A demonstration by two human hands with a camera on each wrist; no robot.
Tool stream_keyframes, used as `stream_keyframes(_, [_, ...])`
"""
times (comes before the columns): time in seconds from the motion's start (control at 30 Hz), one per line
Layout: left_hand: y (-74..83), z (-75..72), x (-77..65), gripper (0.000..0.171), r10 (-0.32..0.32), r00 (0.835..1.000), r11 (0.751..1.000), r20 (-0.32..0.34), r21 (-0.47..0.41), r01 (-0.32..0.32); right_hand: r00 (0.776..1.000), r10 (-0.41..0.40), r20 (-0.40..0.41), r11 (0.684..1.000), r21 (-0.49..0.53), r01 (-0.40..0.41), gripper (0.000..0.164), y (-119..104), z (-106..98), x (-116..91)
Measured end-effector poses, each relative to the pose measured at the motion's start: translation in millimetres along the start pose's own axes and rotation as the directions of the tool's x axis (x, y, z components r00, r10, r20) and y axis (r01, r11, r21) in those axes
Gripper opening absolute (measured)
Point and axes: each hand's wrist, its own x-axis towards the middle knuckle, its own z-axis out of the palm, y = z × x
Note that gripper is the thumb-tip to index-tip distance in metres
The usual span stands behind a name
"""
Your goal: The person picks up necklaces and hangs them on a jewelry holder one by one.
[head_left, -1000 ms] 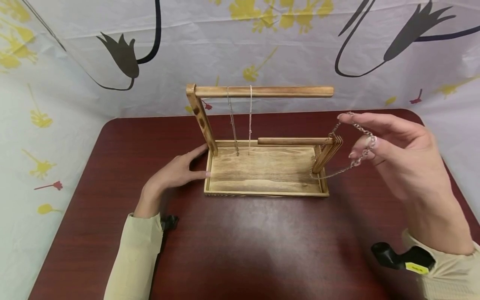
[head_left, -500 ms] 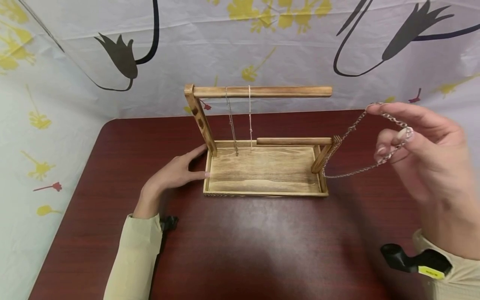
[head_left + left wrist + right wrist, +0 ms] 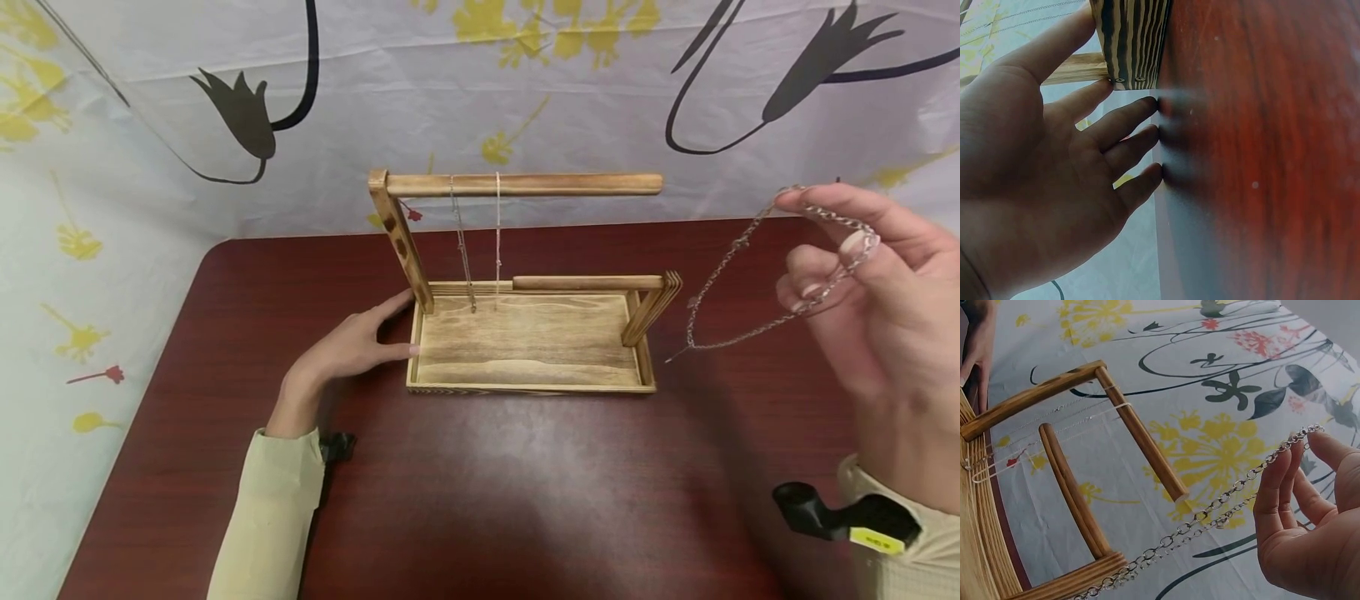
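My right hand pinches a silver chain necklace, held up to the right of a wooden jewelry stand. The necklace hangs as a loop over the fingers, its thin tail dangling at the lower left. In the right wrist view, the chain links stretch from my fingertips past the stand. My left hand rests against the stand's left end, thumb on the tray wall and fingers nearly straight. In the left wrist view, the lower fingertips touch the tabletop. A thin grey chain and a pale chain hang from the upper rod.
The stand's shorter lower rod sits on a slanted post at the tray's right end. A reddish-brown table lies under everything. Behind it hangs a white flower-printed cloth.
My right hand has moved right and slightly up, drawing the necklace off and away from the stand's lower rod. My left hand has stayed at the tray's left end.
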Motion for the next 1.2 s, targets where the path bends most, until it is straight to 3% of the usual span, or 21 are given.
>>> stream_keyframes(0.5, [-0.5,0.1,1.0,0.088,-0.002,1.000,1.000,0.003,-0.004,0.002,0.994,-0.035,-0.102,0.999,-0.028,0.032,0.030,1,-7,15])
stream_keyframes(0.73, [-1.8,-0.2,1.4,0.089,0.009,1.000,1.000,-0.002,0.001,-0.009,0.984,-0.064,-0.166,0.991,-0.124,0.044,0.031,2,-4,29])
stream_keyframes(1.2, [-0.9,0.0,0.8,0.089,-0.002,1.000,1.000,0.000,-0.001,0.002,0.986,0.014,-0.166,0.983,-0.177,-0.044,0.030,9,1,47])
